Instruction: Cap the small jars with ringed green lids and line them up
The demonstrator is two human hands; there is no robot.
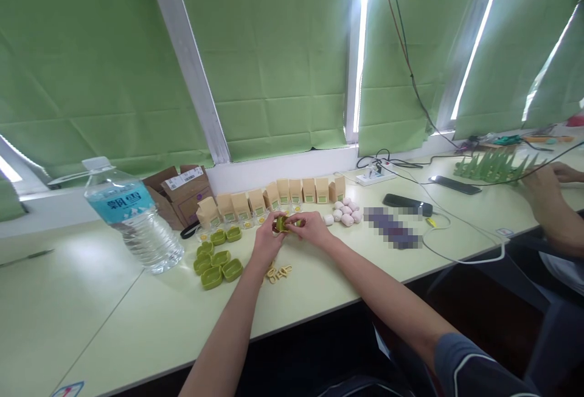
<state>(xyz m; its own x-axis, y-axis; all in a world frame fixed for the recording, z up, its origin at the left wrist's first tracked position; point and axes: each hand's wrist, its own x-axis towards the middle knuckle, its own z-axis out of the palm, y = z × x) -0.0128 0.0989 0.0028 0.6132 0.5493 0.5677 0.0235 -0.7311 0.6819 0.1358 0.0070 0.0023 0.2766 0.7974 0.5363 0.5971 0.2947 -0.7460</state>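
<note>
My left hand (267,239) is closed around a small olive-green dish (281,223), raised a little above the table. My right hand (313,228) meets it from the other side, fingers pinched at the dish's edge; its fingertips are partly hidden. Left of my hands are several similar green dishes (212,277), open side up. Below my left hand, some pale yellow looped pieces (279,273) lie loose. Small brown paper bags (241,205) stand in a row behind, with clear little items holding yellow (247,224) in front. Whitish-pink rolls (347,219) are heaped to the right.
A large water bottle (137,220) and an opened cardboard box (182,193) stand at left. Rightward are phones (407,205), a white cable (469,261), a power strip (375,175) and a green spiky strip (497,167). Another person's arm (547,202) rests at far right.
</note>
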